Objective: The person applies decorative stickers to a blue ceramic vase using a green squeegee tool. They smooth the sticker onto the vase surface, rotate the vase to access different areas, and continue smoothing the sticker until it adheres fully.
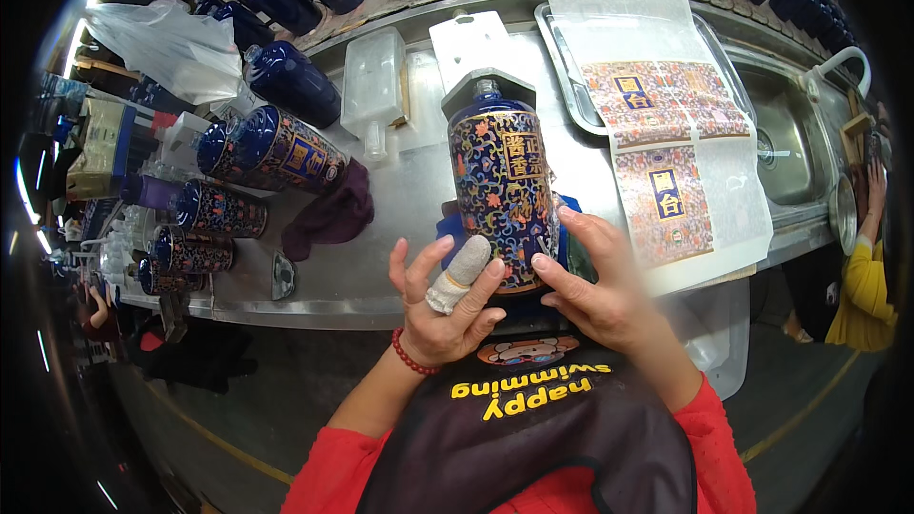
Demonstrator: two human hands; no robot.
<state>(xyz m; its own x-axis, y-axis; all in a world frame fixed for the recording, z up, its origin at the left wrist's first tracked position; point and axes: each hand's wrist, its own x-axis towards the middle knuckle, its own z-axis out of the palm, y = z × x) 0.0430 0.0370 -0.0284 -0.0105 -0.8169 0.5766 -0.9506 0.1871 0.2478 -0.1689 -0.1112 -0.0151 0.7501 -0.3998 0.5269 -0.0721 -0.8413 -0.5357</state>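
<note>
A dark blue bottle (490, 186), covered in a colourful floral pattern with gold lettering, leans back before me, its neck away from me. A grey angular plate (455, 102) shows behind the neck. My left hand (443, 309) has its fingers apart beside the bottle's lower left. One finger wears a grey-white cover (459, 276), which overlaps the bottle's edge. My right hand (600, 281) grips the lower right side, thumb on the front and fingers at the edge. Something blue (571, 205) lies beneath the bottle. What supports its base is hidden.
Patterned decal sheets (666, 162) lie on a metal tray (562, 57) at right, beside a sink (795, 148). Several patterned bottles (295, 152) and a purple cloth (333, 209) are at left. A clear plastic container (374, 76) lies behind. A person in a yellow sleeve (866, 290) stands far right.
</note>
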